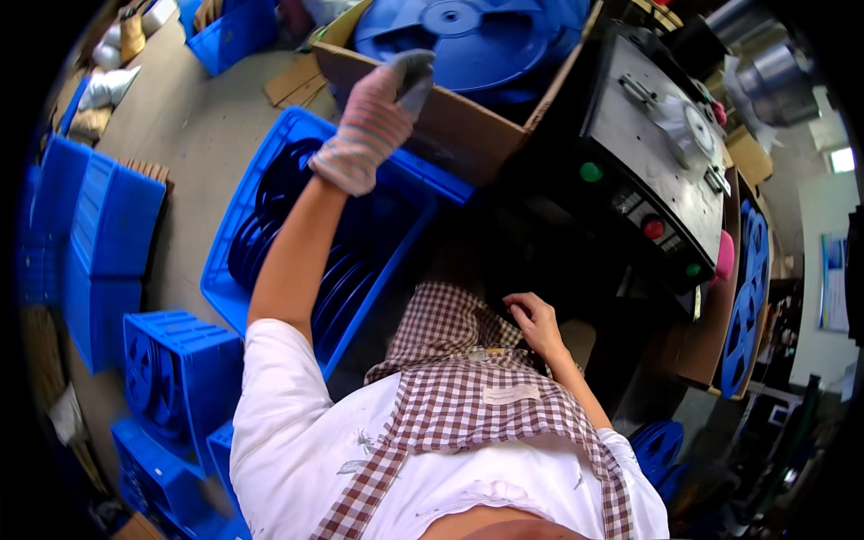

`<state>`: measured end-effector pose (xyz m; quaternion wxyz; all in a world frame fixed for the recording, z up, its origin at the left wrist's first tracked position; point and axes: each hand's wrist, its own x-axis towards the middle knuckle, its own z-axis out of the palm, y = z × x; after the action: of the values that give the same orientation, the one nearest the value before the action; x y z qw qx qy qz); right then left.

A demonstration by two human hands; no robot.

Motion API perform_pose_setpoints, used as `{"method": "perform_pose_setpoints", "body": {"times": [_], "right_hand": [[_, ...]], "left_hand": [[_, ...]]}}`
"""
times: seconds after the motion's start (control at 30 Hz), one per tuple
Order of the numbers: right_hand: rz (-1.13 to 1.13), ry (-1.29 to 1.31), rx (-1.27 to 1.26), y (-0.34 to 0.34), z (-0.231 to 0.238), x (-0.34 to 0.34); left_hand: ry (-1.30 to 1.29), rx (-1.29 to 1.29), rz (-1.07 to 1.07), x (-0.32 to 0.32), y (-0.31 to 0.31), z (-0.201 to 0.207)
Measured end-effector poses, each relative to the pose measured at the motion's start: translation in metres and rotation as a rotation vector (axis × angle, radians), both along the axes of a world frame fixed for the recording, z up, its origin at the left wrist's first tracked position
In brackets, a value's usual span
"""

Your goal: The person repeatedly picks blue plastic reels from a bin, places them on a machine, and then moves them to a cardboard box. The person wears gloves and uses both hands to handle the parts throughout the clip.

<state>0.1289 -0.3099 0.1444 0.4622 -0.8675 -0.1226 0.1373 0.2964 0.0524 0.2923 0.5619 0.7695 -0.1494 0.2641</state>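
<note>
By the left grip [373, 121] — blue reel [486, 52]

The gloved left hand [373, 121] overlaps the near edge of a cardboard box [468, 135] holding blue reels [504, 45], beside a blue crate [219, 274] of dark reels; the bare right hand [537, 326], fingers curled, is near the checked apron [450, 409]

Floor [202, 126] is taken up by stacked blue crates [117, 211] on L, blue bin [236, 43] ahead & flat cardboard pcs [292, 83] nr. bin.
</note>
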Motion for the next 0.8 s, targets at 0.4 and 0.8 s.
{"method": "perform_pose_setpoints", "body": {"times": [0.4, 0.8], "right_hand": [[-0.146, 0.093, 0.099, -0.038, 0.011, -0.030], [-0.173, 0.108, 0.192, -0.061, 0.007, -0.013]], "left_hand": [[0.939, 0.682, 0.481, 0.171, -0.022, 0.017], [0.743, 1.119, 0.131, 0.145, -0.072, 0.041]]}}
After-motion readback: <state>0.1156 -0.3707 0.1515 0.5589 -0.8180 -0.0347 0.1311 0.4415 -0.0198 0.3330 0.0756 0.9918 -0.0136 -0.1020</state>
